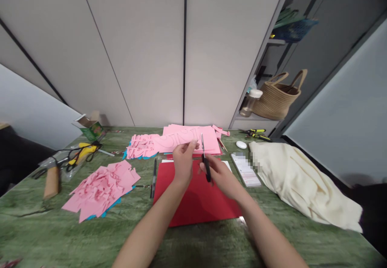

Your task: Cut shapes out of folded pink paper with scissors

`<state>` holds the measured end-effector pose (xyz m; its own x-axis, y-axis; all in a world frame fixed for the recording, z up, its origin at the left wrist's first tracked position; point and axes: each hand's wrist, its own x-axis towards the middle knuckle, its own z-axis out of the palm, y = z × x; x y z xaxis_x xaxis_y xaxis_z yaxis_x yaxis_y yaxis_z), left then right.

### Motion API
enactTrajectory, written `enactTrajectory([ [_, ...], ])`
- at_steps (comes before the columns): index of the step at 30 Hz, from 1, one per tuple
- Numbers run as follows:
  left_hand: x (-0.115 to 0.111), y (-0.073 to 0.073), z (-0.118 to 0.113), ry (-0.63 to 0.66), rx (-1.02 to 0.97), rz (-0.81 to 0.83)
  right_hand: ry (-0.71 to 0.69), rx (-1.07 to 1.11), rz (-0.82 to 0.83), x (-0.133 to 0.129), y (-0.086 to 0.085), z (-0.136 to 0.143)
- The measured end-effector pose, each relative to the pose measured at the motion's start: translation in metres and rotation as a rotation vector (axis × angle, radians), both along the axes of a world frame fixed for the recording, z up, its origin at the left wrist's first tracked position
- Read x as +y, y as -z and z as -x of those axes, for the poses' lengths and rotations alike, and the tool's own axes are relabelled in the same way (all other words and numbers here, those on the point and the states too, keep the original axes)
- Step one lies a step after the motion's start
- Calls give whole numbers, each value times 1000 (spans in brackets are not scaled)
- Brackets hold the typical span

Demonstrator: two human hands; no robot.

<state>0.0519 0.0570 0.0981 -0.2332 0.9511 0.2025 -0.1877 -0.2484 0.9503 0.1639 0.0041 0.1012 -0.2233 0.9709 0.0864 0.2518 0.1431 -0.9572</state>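
My left hand [184,161] pinches the lower edge of a pink paper strip [169,140] with outlined shapes on it. In my right hand [220,172] are black-handled scissors [206,165], their blades pointing up and away beside the strip's right end. Whether the blades touch the paper is hard to tell. Both hands are over a red sheet [205,203]. Behind them lies a stack of pink sheets [211,139]. Cut pink pieces [142,145] lie on blue paper to the left of the stack.
Pink scraps [102,187] are heaped at the left, near a yellow-handled tool [86,152] and a green box [92,130]. A phone [245,170], a white mouse-like object [241,144], pliers [256,134] and cream cloth [302,179] lie at the right. A black pen [154,175] borders the red sheet.
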Motion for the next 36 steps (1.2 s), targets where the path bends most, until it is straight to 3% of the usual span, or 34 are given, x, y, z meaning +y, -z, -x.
enactTrajectory([
  [9,-3,-2,-1,-68,-52,14,2,-69,-27,-1,1,3],
  [21,-9,-3,-4,40,-12,-55,-9,-49,-8,0,-3,-2],
  [36,-9,2,-9,45,-47,-87,-148,-33,23,0,-13,-13],
])
